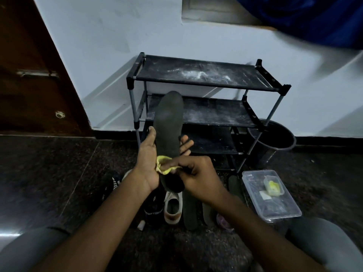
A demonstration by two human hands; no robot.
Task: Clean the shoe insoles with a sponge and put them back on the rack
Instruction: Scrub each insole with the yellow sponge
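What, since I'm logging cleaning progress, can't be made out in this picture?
Head view only.
The sponge: mostly covered by the right hand.
The insole: partly behind the left hand; any dirt lost in dim light.
The clear box: contents too small, blurred by the lid.
The bin: inside too dark.

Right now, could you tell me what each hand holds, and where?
The left hand grips the insole across its middle; the right hand pinches the sponge by one end, against the insole.

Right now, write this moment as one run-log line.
step: wiping | left hand: holds insole | right hand: pinches sponge against its lower end | rack: behind, dusty
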